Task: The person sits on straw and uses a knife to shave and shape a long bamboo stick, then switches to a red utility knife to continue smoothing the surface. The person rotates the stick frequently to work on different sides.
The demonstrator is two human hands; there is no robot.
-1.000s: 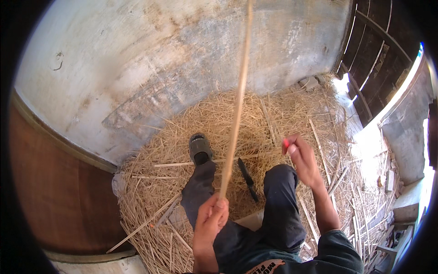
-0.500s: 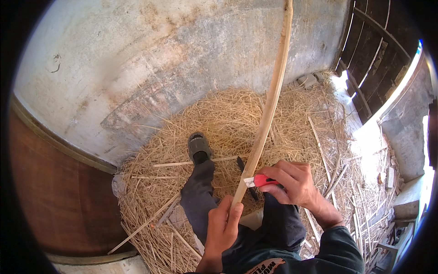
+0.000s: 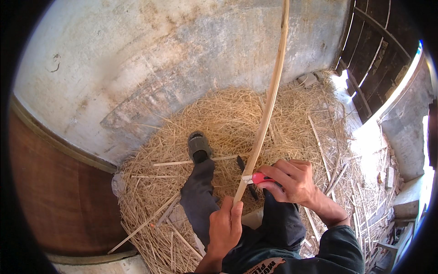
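Note:
A long, pale bamboo strip (image 3: 269,100) rises from my lap toward the wall and runs out of the top of the view. My left hand (image 3: 226,223) grips its lower end, thumb along one side and fingers wrapped round. Just above that grip, my right hand (image 3: 292,182) is closed on a red utility knife (image 3: 259,178). Its short blade touches the strip's right edge and lies across it. Behind the strip, a dark blade-like tool (image 3: 242,165) rests on the straw, partly covered by the strip.
Straw and shavings (image 3: 219,114) cover the floor, with thin strips (image 3: 173,163) scattered over them. A shoe (image 3: 199,146) is on my outstretched foot. A stained wall (image 3: 159,59) stands ahead, a brown panel (image 3: 59,182) at left, and a dark plank door (image 3: 378,55) at upper right.
The strip has tilted or shifted slightly left at its upper part. The knife blade now lies further across the strip, and my left hand has moved slightly right.

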